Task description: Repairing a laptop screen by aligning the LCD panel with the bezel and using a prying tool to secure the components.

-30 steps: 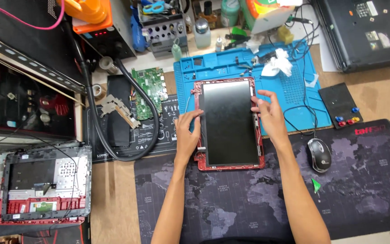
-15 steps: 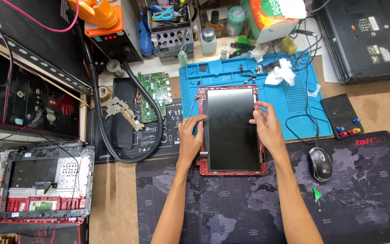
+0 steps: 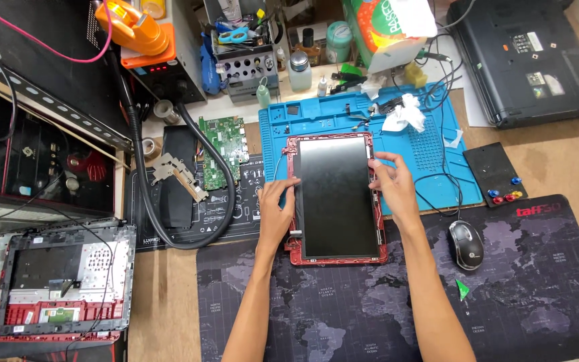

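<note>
A dark laptop screen panel (image 3: pixel 335 198) lies in a red lid frame (image 3: pixel 292 253), half on the blue work mat (image 3: pixel 430 144) and half on the dark map-print desk mat (image 3: pixel 537 295). My left hand (image 3: pixel 277 211) grips the panel's left edge near the middle. Resting on the right edge, my right hand (image 3: pixel 391 188) has its fingertips on the panel's side. Both hands hold the same panel.
A red laptop base (image 3: pixel 58 281) lies at the left. A green circuit board (image 3: pixel 221 151), a metal bracket (image 3: pixel 175 175) and a black hose (image 3: pixel 169 234) sit left of the panel. A mouse (image 3: pixel 466 245), a black laptop (image 3: pixel 531 57) and several bottles and tools ring the back.
The view has shifted slightly, so everything sits a little lower and to the right. My hands stay on the panel's two edges; the left one sits a bit higher.
</note>
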